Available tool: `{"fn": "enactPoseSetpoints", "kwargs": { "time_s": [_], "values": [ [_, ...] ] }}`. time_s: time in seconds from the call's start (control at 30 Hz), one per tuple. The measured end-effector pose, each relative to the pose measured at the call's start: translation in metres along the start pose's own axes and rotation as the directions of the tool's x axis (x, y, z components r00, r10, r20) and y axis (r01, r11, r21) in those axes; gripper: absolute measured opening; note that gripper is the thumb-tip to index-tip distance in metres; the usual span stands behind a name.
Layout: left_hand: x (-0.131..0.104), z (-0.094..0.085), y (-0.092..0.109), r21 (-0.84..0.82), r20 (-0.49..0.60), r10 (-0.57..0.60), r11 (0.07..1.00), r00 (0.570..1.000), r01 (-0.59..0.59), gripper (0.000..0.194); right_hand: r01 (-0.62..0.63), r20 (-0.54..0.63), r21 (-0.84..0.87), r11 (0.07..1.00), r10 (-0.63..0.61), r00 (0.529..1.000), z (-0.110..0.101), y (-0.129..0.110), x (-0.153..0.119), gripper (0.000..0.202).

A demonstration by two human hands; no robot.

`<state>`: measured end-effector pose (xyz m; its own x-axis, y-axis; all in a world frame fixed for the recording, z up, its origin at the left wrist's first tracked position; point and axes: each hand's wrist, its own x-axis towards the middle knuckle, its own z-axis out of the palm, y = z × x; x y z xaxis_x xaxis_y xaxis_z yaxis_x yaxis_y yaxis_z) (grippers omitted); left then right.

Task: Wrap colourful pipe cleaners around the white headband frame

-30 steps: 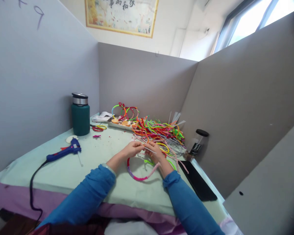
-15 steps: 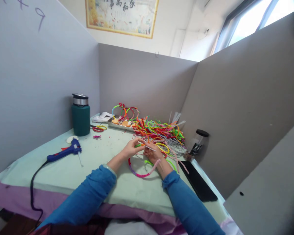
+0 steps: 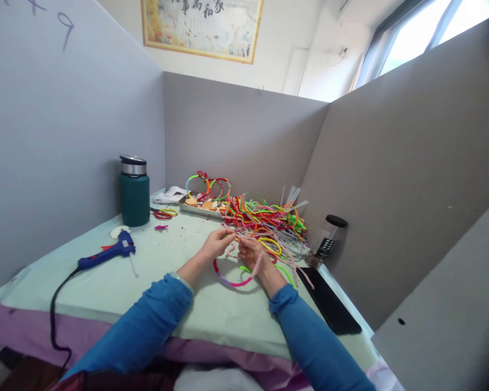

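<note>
A headband (image 3: 237, 284) wrapped in fuzzy pipe cleaner, red, lilac, magenta and pale pink, curves below my hands just above the cloth. My left hand (image 3: 217, 243) is closed, thumb and fingertips pinching the far part of the band. My right hand (image 3: 253, 256) is closed beside it, pinching the same part; the pale pink end rises by its wrist. A little orange shows between the fingertips, but most of what they pinch is hidden. A bright green pipe-cleaner piece (image 3: 285, 272) lies beside my right wrist.
A heap of coloured pipe cleaners (image 3: 269, 213) lies beyond my hands, beside a metal tray (image 3: 204, 210) with finished hoops. To the left are a blue glue gun (image 3: 106, 256), scissors (image 3: 163, 214) and a green bottle (image 3: 134, 195). A black phone (image 3: 330, 301) and clear jar (image 3: 330, 239) are right.
The headband has turned slightly, its lower curve and pale pink end rising. My left fingers have closed in toward my right fingertips, and the green-orange stretch seen between them is now mostly hidden.
</note>
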<state>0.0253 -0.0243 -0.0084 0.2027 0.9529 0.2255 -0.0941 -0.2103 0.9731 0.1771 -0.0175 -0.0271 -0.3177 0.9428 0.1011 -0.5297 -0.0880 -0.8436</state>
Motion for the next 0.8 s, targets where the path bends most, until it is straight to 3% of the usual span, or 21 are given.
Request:
{"fn": "enactPoseSetpoints", "kwargs": {
  "time_s": [0.1, 0.2, 0.33, 0.43, 0.6, 0.8],
  "values": [
    [0.0, -0.001, 0.001, -0.064, -0.021, -0.043, 0.997, 0.999, 0.041, 0.045, 0.05, 0.017, -0.07, 0.996, -0.048, 0.999, 0.001, 0.001, -0.003, 0.023],
    [0.0, -0.003, 0.003, -0.093, -0.025, -0.088, 0.992, 0.996, 0.085, 0.043, 0.16, 0.015, -0.26, 0.952, -0.162, 0.987, 0.003, 0.002, -0.005, 0.018],
    [0.001, -0.005, 0.003, -0.11, -0.035, -0.154, 0.983, 0.987, 0.149, 0.039, 0.34, 0.051, -0.566, 0.751, -0.379, 0.924, 0.003, 0.003, -0.005, 0.012],
    [0.002, -0.007, 0.0, -0.134, -0.035, -0.174, 0.977, 0.984, 0.168, 0.038, 0.432, 0.113, -0.642, 0.633, -0.48, 0.87, 0.001, 0.003, -0.003, 0.011],
    [0.003, -0.008, -0.004, -0.127, 0.015, -0.192, 0.973, 0.981, 0.193, 0.034, 0.427, 0.125, -0.703, 0.569, -0.491, 0.862, -0.005, 0.005, 0.0, 0.01],
    [0.007, -0.009, -0.012, -0.063, -0.015, -0.243, 0.968, 0.97, 0.242, 0.031, 0.418, 0.133, -0.752, 0.509, -0.504, 0.853, -0.007, 0.007, 0.0, 0.011]
  ]
}}
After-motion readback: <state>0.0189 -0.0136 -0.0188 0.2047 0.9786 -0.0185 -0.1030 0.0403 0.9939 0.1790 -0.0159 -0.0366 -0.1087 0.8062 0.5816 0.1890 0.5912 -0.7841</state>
